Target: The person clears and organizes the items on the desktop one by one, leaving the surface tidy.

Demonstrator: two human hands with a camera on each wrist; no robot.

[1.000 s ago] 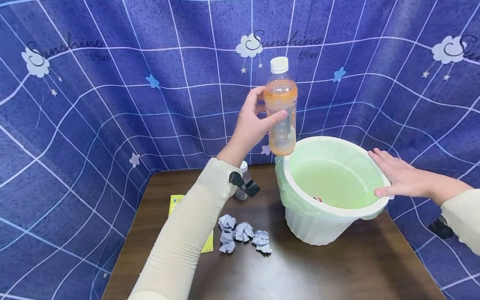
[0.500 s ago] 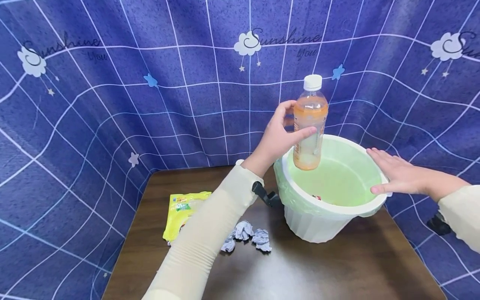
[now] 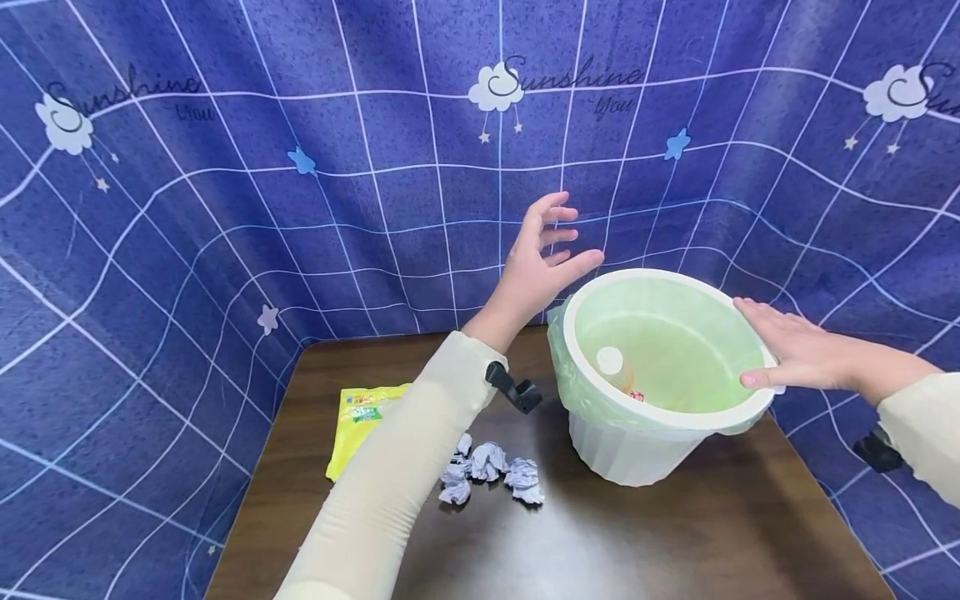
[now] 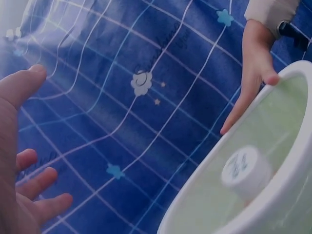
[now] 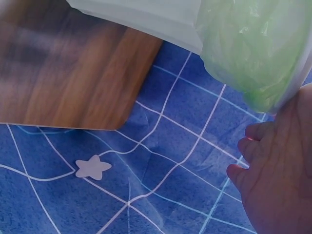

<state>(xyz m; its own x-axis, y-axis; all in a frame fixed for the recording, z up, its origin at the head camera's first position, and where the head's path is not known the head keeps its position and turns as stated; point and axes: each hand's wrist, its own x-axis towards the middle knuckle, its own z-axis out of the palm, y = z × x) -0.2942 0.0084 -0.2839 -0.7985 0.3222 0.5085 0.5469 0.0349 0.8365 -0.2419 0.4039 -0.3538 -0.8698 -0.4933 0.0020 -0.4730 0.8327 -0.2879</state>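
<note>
A plastic bottle [image 3: 611,362] stands or leans inside the white trash bin [image 3: 630,454], its white cap uppermost and its lower part hidden by the rim. The bin has a pale green liner [image 3: 566,375] folded over its edge. My left hand [image 3: 536,258] hangs in the air to the upper left of the bin, fingers spread and holding nothing. On the bin's right rim rests my right hand [image 3: 802,346], its fingers straight. In the left wrist view the bottle's white cap [image 4: 246,170] shows within the bin. A small red scrap [image 3: 637,396] lies beside the bottle.
Several crumpled paper balls [image 3: 489,462] lie on the brown wooden table [image 3: 600,542], left of the bin. A yellow packet [image 3: 356,421] sits farther left, partly covered by the left sleeve. Blue patterned fabric [image 3: 420,208] surrounds the table's back and sides.
The bottle first moved right in my left hand to above the bin, then left the hand and is now inside. The left hand has drawn back leftward with its fingers spread; the right hand stays put.
</note>
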